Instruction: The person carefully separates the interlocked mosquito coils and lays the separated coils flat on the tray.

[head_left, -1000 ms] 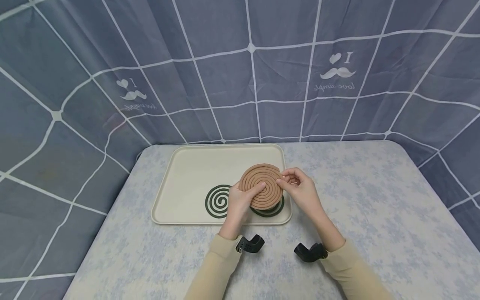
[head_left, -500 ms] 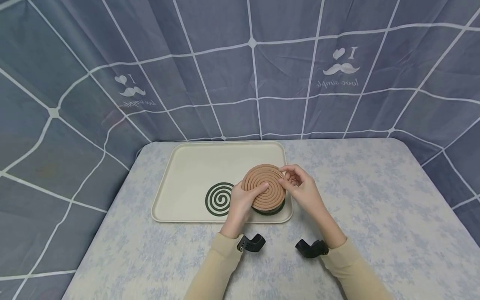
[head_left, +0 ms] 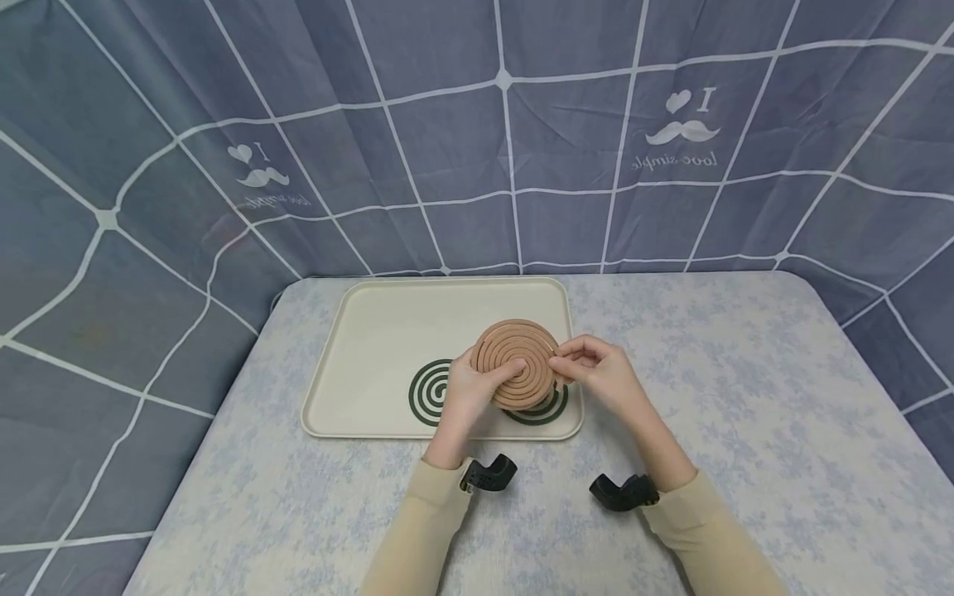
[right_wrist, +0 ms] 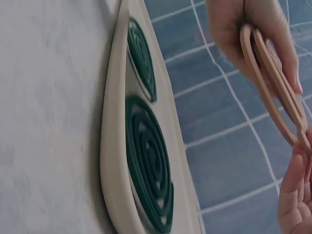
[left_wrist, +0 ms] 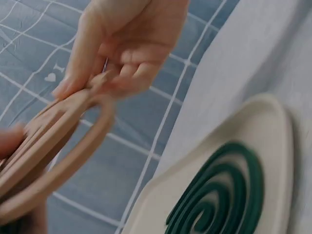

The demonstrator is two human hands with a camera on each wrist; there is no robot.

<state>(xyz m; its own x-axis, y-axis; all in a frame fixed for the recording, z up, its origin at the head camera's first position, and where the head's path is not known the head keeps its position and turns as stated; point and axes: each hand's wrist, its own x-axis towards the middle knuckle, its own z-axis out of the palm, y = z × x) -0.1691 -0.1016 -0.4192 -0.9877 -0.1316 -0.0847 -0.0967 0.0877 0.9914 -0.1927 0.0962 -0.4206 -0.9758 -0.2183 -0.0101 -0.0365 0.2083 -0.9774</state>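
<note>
Left hand (head_left: 466,392) grips flat brown spiral coil (head_left: 517,349), thumb across its face, likely to steady it while right hand (head_left: 600,369) pinches its right edge. Coil held above cream rectangular tray (head_left: 387,327), near-right part, over dark-green spiral coil (right_wrist: 149,163).

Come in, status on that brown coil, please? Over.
Left grip holds the brown mosquito coil, raised. Right grip pinches its edge, strands partly apart. Nothing visibly blocking; two green mosquito coils on tray below.
</note>
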